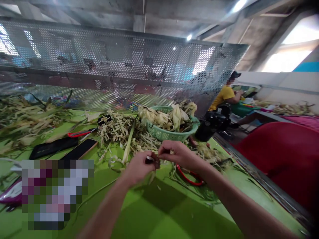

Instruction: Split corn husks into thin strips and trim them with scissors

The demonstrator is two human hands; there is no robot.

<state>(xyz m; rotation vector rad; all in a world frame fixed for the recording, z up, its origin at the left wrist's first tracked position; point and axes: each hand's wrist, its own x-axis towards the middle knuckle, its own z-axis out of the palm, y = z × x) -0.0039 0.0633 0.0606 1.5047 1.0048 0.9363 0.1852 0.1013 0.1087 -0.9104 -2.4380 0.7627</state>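
Observation:
My left hand (141,168) and my right hand (176,154) meet over the green tabletop, fingertips almost touching. The left fingers are closed around a small dark brown piece (156,163) with something pale beside it; its kind is too small to tell. A pinch of my right thumb and fingers meets the edge of that piece, and what lies inside the pinch is hidden. Partly behind my right forearm lies a red loop (190,179), like a scissors handle. Just beyond the hands are cut strips of dry husk (118,129) and a light green basket (169,134) heaped with husks.
At left are a phone (81,151), a flat black object (53,148), a red cutter (81,133) and a husk pile (27,116). A perforated metal screen (112,66) backs the table. On the right are a red surface (279,149) and a seated person in yellow (224,94).

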